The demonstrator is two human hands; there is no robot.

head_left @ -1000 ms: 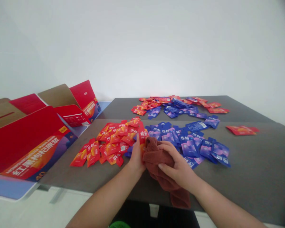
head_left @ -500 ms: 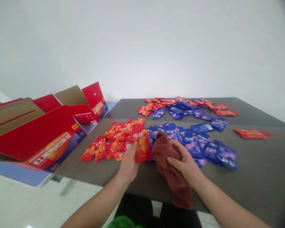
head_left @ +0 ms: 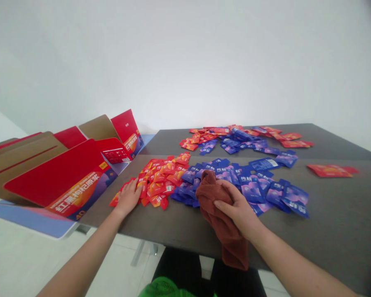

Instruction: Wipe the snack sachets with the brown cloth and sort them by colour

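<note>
My right hand (head_left: pixel 235 204) grips a bunched brown cloth (head_left: pixel 219 222), thumb on top, and its lower end hangs toward the table's front edge. Behind and beside the cloth lies a pile of blue-purple pouches (head_left: pixel 250 185). Over at the left, my left hand (head_left: pixel 129 199) rests with fingers stretched out on the edge of a pile of red-orange pouches (head_left: pixel 156 181). Part of the pouch under those fingers is hidden. The two piles meet just left of the cloth.
Open red cartons (head_left: pixel 74 177) stand on a lower blue-white surface (head_left: pixel 34 220) at the left. Farther back on the grey table (head_left: pixel 336 206) lies a mixed heap of red and blue pouches (head_left: pixel 235 138). A red pouch (head_left: pixel 330 170) lies apart at the right.
My left hand has let go of the red pouch it held beside the cloth and moved left onto the red pile. My right hand still grips the cloth, nearly in place.
</note>
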